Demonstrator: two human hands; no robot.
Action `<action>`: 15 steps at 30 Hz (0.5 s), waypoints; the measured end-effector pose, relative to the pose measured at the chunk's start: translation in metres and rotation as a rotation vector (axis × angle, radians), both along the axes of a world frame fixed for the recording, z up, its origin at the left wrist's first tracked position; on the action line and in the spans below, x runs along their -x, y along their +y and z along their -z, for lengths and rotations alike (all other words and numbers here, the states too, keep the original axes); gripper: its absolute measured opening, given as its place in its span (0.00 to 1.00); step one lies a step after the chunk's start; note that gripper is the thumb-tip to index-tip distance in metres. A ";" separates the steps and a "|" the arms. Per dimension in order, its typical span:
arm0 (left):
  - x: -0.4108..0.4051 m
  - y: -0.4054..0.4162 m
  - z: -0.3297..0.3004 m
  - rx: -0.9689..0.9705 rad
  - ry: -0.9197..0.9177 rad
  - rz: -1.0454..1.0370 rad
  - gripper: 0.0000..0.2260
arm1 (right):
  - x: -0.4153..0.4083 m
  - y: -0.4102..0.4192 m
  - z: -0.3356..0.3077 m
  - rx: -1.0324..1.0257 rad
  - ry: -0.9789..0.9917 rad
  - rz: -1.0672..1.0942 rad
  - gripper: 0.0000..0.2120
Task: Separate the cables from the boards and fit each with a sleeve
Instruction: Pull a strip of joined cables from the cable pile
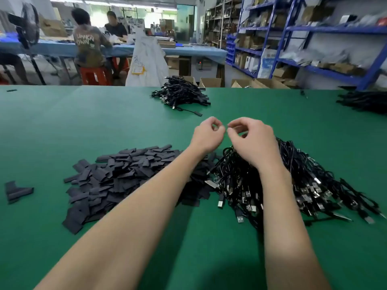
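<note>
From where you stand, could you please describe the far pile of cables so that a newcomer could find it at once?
Start at the green table and look past both hands to its far edge. The far cable pile sits there, in front of the white sack. Unlike the near cable heap, it is compact and lies away from the sleeves.

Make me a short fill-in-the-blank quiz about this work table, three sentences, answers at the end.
1. The table has a ____ surface.
2. The flat black sleeves lie heaped under the ____ forearm.
3. The left hand and the right hand are raised above the near cable pile with fingers ____.

Answers: green; left; curled
</note>
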State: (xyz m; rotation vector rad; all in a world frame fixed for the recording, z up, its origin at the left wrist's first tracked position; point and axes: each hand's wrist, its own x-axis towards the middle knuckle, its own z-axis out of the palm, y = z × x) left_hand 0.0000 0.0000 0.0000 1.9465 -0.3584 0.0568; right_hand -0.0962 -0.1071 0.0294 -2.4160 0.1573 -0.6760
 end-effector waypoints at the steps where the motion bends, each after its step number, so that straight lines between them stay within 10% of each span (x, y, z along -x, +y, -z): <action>1: 0.002 -0.007 -0.002 -0.102 -0.065 0.036 0.04 | 0.005 -0.009 -0.004 -0.009 -0.054 0.058 0.07; 10: 0.000 -0.075 -0.011 -0.596 0.009 0.318 0.19 | 0.018 -0.054 0.005 0.000 0.139 0.329 0.11; 15: 0.001 -0.082 -0.012 -0.359 0.156 0.267 0.15 | 0.022 -0.058 0.008 -0.054 0.115 0.333 0.09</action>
